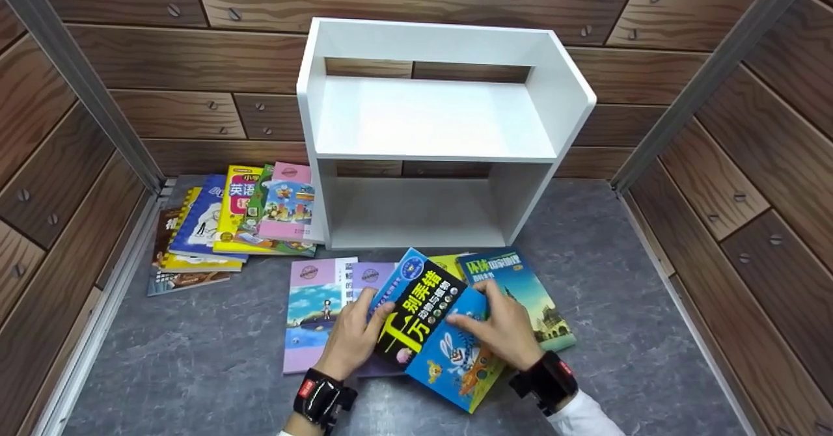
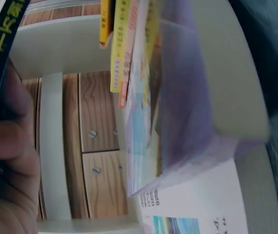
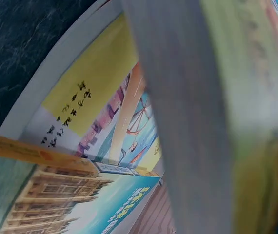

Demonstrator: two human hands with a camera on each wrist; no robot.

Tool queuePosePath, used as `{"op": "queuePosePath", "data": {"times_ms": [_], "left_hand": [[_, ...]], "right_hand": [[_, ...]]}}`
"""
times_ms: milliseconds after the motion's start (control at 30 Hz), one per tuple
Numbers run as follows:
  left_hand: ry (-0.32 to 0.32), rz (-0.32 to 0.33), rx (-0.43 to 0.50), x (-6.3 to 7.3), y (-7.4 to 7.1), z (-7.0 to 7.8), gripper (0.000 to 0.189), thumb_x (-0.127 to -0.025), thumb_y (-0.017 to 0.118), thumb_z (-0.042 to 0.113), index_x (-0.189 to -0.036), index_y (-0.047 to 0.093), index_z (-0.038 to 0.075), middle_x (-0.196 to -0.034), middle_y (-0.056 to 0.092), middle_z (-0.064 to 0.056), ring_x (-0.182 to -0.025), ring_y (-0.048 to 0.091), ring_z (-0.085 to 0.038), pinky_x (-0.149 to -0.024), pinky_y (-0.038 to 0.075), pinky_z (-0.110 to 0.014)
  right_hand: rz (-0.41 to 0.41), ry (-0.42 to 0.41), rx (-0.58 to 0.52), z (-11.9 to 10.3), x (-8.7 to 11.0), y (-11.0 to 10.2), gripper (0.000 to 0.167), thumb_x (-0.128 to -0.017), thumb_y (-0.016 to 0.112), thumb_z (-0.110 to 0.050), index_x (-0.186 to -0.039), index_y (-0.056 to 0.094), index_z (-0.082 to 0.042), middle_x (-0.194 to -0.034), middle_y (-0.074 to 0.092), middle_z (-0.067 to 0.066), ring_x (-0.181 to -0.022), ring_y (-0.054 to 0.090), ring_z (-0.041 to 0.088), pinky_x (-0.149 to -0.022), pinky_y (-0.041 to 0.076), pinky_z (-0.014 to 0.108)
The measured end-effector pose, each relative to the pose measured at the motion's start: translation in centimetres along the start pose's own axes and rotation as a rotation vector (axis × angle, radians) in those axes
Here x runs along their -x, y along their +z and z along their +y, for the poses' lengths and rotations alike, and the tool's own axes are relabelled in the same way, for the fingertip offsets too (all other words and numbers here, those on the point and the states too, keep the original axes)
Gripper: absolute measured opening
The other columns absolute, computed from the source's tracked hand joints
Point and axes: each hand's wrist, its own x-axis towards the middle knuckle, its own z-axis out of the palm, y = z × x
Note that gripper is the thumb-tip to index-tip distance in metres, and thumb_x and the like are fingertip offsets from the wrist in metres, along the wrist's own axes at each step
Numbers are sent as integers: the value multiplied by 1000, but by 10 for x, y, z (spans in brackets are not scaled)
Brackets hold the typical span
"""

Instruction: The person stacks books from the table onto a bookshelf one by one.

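Head view shows a person's two hands gripping a blue book just in front of a white shelf. The left hand holds the book's left side, thumb on the cover; the right hand holds its right side the same way, thumb pressed on the blue. Both hands are closed as far as the book's thickness allows, and the fingers underneath are hidden. The book lies aslant, its black panel with yellow lettering towards the left hand and a cartoon rabbit lower down.

Below it, partly covered, a row of books lies flat on the grey surface — a pink book at the left, then a purple book, a yellow book and a teal book at the right. Whether the blue book touches them cannot be told.

The shelf stands upright near the surface's far edge, about midway along. Towards the far left corner an overlapping fan of books reaches the shelf's left side. Wood-patterned walls rise behind and at both sides.

Left wrist view shows the thumb across a dark spine with yellow lettering — right wrist view is largely filled by a blurred grey band.
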Motion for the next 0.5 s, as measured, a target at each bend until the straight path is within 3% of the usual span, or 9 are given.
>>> {"op": "queuePosePath", "data": {"times_ms": [100, 233, 367, 500], "left_hand": [[42, 30, -4, 2, 0, 1, 15, -122, 62, 20, -120, 66, 6, -95, 80, -10, -77, 69, -6, -66, 57, -23], [111, 111, -24, 5, 1, 0, 10, -120, 64, 14, -117, 66, 4, -95, 81, -13, -78, 77, -16, -66, 62, -26], [128, 192, -23, 7, -1, -1, 8, -118, 64, 10, -116, 66, 2, -93, 82, -13, -77, 77, -15, -66, 62, -28], [100, 249, 23, 7, -4, 2, 8, -118, 62, 7, -118, 65, -1, -93, 81, -15, -74, 74, -12, -63, 61, -27]], "right_hand": [[15, -7, -8, 0, 0, -1, 46, -101, 95, -28, -133, 67, -9, -107, 76, 8, -88, 70, 12, -76, 59, 24], [85, -123, 14, 6, 1, -4, 38, -107, 88, -20, -139, 73, -7, -133, 78, 12, -113, 77, 29, -100, 69, 40], [204, -203, 24, 14, 3, -5, 39, -110, 82, -12, -146, 71, -1, -139, 75, 18, -127, 72, 35, -117, 61, 44], [323, -179, -37, 18, 5, -4, 56, -115, 75, -8, -163, 52, 6, -149, 67, 25, -131, 64, 37, -113, 54, 34]]}}
